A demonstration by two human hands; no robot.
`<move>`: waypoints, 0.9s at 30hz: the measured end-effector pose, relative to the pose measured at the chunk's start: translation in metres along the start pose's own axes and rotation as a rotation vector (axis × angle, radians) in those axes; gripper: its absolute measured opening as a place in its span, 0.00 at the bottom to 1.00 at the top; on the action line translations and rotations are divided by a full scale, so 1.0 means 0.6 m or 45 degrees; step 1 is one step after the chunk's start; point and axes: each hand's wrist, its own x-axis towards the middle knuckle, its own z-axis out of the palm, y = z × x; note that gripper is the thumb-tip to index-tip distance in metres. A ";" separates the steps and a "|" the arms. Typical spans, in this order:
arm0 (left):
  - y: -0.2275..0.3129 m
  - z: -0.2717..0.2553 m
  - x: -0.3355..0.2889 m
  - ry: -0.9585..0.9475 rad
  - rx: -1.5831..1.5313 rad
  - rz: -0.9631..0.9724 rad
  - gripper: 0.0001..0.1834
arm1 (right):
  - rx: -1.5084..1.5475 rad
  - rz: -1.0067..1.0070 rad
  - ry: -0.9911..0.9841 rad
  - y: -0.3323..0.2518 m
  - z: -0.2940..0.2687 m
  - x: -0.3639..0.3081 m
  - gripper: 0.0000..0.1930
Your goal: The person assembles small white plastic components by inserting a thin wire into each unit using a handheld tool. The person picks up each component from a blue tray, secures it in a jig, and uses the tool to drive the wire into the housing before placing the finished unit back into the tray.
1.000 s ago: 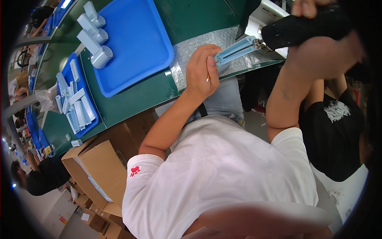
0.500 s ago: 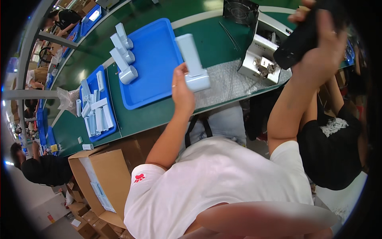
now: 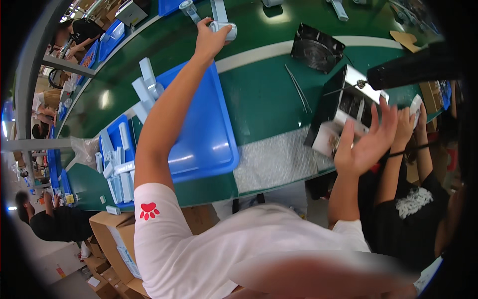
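At the far end of my outstretched left arm, my left hand (image 3: 210,41) grips a pale blue plastic housing (image 3: 225,31) by its round end, with its long flat handle pointing away. Another pale blue housing (image 3: 189,9) lies just left of it on the green belt. My right hand (image 3: 367,144) holds nothing, fingers spread, in front of a white and black machine (image 3: 343,107). Above that hand hangs a black electric screwdriver (image 3: 406,69) with a thin bit pointing left. Beneath my left forearm is a blue tray (image 3: 204,154), with more housings (image 3: 144,89) along its left side, partly hidden.
A smaller blue tray of pale parts (image 3: 115,169) sits at left, above an open cardboard box (image 3: 107,229). Tweezers (image 3: 298,89), a black fan (image 3: 317,48) and bubble wrap (image 3: 271,159) lie on the bench. A co-worker in black (image 3: 408,209) works close at right.
My left hand has carried the housing away from me, over the tray to the belt. My right hand has let go of the screwdriver and come down nearer the machine.
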 end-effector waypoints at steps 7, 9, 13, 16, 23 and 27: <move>-0.098 0.038 0.269 0.431 0.916 0.294 0.50 | -0.274 -0.266 -0.133 0.011 -0.012 -0.018 0.38; -0.116 0.044 0.317 0.349 1.029 0.295 0.50 | -0.320 -0.235 -0.137 0.014 -0.014 -0.023 0.37; -0.144 0.034 0.350 0.382 1.207 0.343 0.49 | -0.325 -0.240 -0.183 0.008 -0.020 -0.024 0.34; -0.104 0.081 0.281 0.369 1.426 0.478 0.39 | -0.273 -0.241 -0.154 0.011 -0.014 -0.026 0.32; 0.017 -0.048 0.047 0.394 1.147 0.629 0.44 | -0.044 -0.218 -0.190 -0.015 -0.012 -0.036 0.28; 0.069 -0.158 -0.078 0.539 1.035 0.898 0.38 | 0.199 -0.166 -0.282 -0.041 -0.026 -0.108 0.29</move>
